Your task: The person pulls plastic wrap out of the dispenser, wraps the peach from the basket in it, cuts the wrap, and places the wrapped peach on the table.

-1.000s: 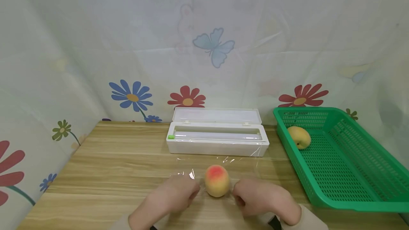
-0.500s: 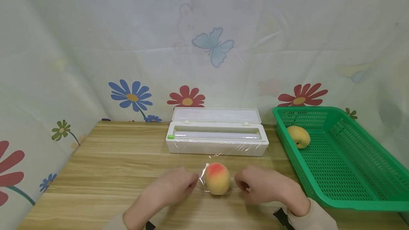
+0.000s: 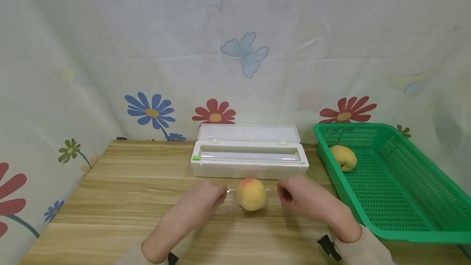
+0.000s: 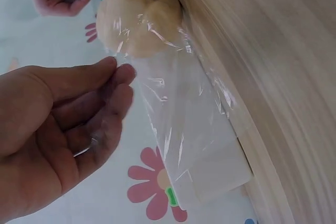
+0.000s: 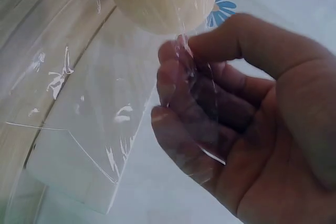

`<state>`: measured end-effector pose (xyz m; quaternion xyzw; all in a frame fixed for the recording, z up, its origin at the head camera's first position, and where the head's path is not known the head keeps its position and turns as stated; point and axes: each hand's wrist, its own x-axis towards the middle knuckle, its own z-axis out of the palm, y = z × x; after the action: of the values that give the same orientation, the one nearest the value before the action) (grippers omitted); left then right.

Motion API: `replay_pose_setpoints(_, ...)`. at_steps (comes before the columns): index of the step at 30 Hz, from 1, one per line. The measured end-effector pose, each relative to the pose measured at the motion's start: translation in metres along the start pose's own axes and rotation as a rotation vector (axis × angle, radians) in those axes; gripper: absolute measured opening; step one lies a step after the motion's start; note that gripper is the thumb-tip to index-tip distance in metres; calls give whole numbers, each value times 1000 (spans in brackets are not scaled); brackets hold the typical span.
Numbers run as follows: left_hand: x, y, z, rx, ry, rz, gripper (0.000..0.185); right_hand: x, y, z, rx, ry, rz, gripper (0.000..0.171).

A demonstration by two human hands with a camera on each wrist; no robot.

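A yellow peach with a red blush (image 3: 251, 194) sits between the two hands in the head view, on clear plastic wrap. The wrap (image 4: 184, 124) spreads out around the peach in the left wrist view, crinkled and shiny. My left hand (image 3: 204, 199) pinches the wrap between thumb and fingertips, left of the peach. On the other side, my right hand (image 3: 307, 197) pinches the wrap too; in the right wrist view the film (image 5: 123, 111) runs into its fingers. Neither hand touches the peach in the head view.
Behind the peach stands a white cling film box (image 3: 250, 170), lid raised, film roll inside. A green plastic basket (image 3: 368, 220) at the right holds another peach (image 3: 344, 158). A patterned curtain (image 3: 165, 44) hangs behind the wooden table (image 3: 121, 183).
Both hands have moved away from me, toward the box, and slightly apart. The peach has shifted the same way and tilted, so less of its red top shows. The wrap has drawn up toward it.
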<state>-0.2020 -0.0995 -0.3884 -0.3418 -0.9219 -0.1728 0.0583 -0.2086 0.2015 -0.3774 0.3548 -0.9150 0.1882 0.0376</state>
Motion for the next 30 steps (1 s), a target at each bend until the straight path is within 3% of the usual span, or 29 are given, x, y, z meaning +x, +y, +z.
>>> replay_pose_setpoints(9,10,-8,3,-19,109,-45,26,9,5,4,-36,128,60,30)
replay_pose_setpoints(14,16,-14,6,39,166,-63,22,15,10,9,-14,198,48,28)
replay_pose_setpoints(18,21,-19,8,97,224,-33,20,20,12,12,1,220,81,22)
replay_pose_setpoints(26,27,-23,9,87,175,15,18,29,14,17,77,248,67,14)
replay_pose_setpoints(30,29,-24,9,63,138,52,31,32,16,19,94,278,59,13)
